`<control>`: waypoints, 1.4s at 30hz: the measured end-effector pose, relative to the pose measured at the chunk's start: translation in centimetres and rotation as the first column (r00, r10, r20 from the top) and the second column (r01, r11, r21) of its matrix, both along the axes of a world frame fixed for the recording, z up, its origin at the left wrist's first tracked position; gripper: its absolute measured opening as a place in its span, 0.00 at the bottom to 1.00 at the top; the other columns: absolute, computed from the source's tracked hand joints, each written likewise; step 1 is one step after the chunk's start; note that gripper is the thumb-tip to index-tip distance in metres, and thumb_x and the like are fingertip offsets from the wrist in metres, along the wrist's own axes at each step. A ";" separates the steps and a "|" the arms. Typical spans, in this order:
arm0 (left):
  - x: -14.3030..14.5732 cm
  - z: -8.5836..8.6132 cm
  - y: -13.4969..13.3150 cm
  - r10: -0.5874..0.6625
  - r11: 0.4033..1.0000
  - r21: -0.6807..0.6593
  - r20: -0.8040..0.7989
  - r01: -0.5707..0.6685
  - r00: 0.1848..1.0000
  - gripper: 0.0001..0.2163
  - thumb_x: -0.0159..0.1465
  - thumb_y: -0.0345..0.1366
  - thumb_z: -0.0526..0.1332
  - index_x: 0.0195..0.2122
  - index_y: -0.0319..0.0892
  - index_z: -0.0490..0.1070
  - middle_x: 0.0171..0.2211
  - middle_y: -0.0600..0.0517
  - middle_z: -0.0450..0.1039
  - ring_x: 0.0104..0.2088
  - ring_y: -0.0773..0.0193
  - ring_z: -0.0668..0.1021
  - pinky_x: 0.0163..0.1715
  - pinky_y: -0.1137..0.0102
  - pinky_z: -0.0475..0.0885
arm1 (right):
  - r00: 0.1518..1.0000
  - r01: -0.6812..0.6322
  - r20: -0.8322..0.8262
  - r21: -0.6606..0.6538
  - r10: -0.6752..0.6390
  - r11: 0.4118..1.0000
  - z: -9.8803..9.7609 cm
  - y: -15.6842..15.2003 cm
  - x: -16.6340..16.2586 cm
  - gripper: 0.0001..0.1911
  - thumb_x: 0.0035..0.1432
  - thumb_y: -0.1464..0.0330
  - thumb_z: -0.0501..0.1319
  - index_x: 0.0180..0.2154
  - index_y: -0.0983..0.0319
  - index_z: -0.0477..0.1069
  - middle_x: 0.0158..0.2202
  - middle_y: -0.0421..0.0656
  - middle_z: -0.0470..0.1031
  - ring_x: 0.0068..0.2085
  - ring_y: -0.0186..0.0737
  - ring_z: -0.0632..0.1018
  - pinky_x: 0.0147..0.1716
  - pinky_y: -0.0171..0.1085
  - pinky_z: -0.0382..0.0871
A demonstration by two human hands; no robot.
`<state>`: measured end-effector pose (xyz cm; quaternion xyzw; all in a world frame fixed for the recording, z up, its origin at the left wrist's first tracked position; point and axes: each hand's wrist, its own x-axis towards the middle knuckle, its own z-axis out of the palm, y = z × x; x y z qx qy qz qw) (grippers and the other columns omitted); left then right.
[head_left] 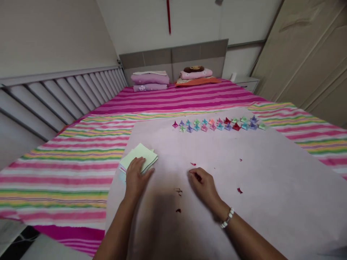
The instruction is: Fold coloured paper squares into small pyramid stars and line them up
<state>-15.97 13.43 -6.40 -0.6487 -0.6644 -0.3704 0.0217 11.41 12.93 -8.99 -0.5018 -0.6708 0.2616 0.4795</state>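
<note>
My left hand (pixel 137 177) lies on a loose stack of square paper sheets (pixel 140 148), pale green on top, with its fingers stretched out and the thumb apart. My right hand (pixel 202 183), with a white bead bracelet (pixel 227 218) at the wrist, hovers over or rests on the pale sheet, fingers curled into a pinch. A dark red bit shows within the curl, but I cannot make out what it is. Close to these fingertips is a small red paper scrap (pixel 193 164). More red scraps lie to the right (pixel 240 190) and nearer me (pixel 178 210).
Two rows of small, pointed folded-paper pieces (pixel 220 126) in many colours stand near the far edge of the pale sheet (pixel 287 187). Underneath is a striped bedspread (pixel 73 169). Folded bedding (pixel 150 80) lies by the headboard (pixel 173 56); a slatted rail (pixel 67 86) runs along the left.
</note>
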 end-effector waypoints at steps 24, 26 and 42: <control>-3.0 3.8 -1.5 0.258 0.964 -0.063 0.459 -0.259 0.850 0.14 0.59 0.43 0.56 0.36 0.39 0.75 0.30 0.49 0.77 0.34 0.57 0.77 0.34 0.68 0.71 | 1.000 -0.004 0.007 0.058 0.004 0.998 -2.8 -0.2 -0.4 0.09 0.59 0.69 0.54 0.30 0.61 0.71 0.28 0.42 0.70 0.31 0.39 0.71 0.32 0.37 0.63; -2.2 4.8 -2.0 0.252 0.957 -0.021 0.551 -0.289 0.795 0.15 0.60 0.44 0.55 0.37 0.38 0.74 0.29 0.51 0.76 0.31 0.60 0.77 0.30 0.70 0.70 | 0.997 -0.009 -0.076 0.018 0.010 1.000 -2.8 0.0 -0.4 0.08 0.57 0.69 0.56 0.29 0.61 0.72 0.28 0.42 0.70 0.30 0.39 0.70 0.31 0.37 0.62; 12.3 5.9 -7.5 0.065 0.852 -0.068 0.998 0.519 0.024 0.16 0.54 0.42 0.69 0.39 0.37 0.75 0.31 0.49 0.79 0.31 0.63 0.79 0.32 0.72 0.73 | 0.717 -0.353 -0.692 -0.267 0.076 0.897 3.7 -5.7 3.1 0.24 0.50 0.49 0.65 0.37 0.62 0.78 0.31 0.44 0.78 0.26 0.35 0.73 0.28 0.36 0.65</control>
